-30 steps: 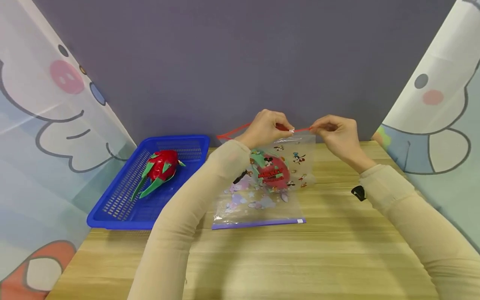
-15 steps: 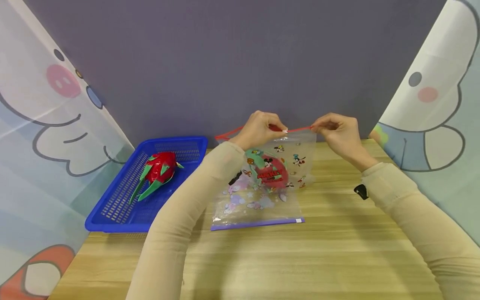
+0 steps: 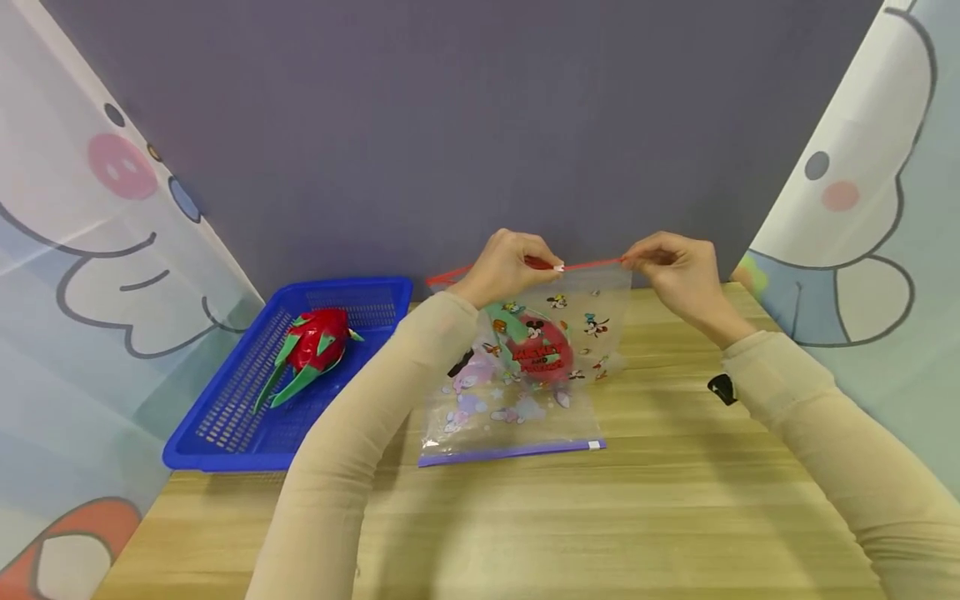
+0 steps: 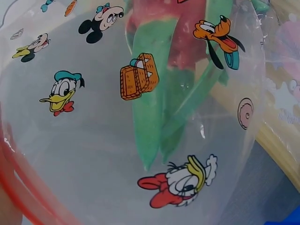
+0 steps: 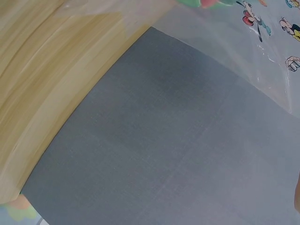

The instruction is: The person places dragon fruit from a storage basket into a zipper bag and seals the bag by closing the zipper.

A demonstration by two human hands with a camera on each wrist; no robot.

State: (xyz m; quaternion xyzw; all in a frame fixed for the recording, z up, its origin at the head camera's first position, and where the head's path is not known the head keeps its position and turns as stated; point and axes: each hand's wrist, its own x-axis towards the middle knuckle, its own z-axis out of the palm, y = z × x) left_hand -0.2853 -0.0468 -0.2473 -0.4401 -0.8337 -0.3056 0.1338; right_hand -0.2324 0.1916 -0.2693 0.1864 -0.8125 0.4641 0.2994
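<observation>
With thumb and fingertips, my left hand (image 3: 504, 265) pinches the white slider (image 3: 558, 268) on the red zip of a clear cartoon-print zip bag (image 3: 594, 342). My right hand (image 3: 681, 273) pinches the right end of that red zip, so the bag hangs upright between both hands. A red dragon fruit with long green leaves (image 4: 152, 103) shows through the plastic. Left of the slider, the zip's two edges stand apart. Below lies a second clear bag with a purple zip (image 3: 517, 453), flat on the table and partly covered.
At left stands a blue basket (image 3: 225, 461) with another red-and-green dragon fruit (image 3: 322, 342) in it. A grey wall (image 3: 480, 125) rises behind the wooden table (image 3: 637, 517). Cartoon-print cloths flank both sides.
My left hand has slid leftward along the red zip with the white slider, lengthening the stretch between both hands. My right hand keeps its pinch on the zip's end.
</observation>
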